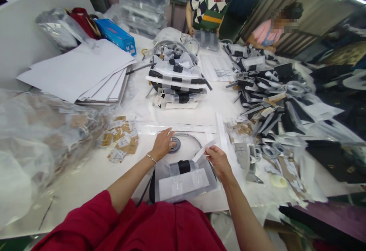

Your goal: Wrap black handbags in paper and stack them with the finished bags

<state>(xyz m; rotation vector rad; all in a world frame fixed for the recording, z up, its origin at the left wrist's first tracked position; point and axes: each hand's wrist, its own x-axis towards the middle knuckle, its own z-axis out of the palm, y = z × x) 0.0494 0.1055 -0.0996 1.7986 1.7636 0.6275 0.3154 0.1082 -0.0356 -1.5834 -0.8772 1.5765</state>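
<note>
My right hand [219, 161] pinches one end of a white strip [203, 151], which looks like paper, held slanting above a bag's curved strap. My left hand [162, 143] is at the coiled part of the dark strap [175, 145], fingers stretched and apart; whether it touches the coil I cannot tell. Just in front of my body lies a dark bag [152, 187] covered with translucent plastic, with a white rectangular sheet [184, 184] on top and a black band [183, 166] at its upper side. The strap curves from the coil toward my right hand.
Brown tags [126, 144] lie left of my hands, beside clear plastic bags [25, 140]. Wrapped bags [177, 77] are stacked ahead. Right are a tape dispenser [247, 163], scissors [273, 151] and piled bags [283, 90]. White sheets [77, 68] lie back left. Two people [208, 7] stand across the table.
</note>
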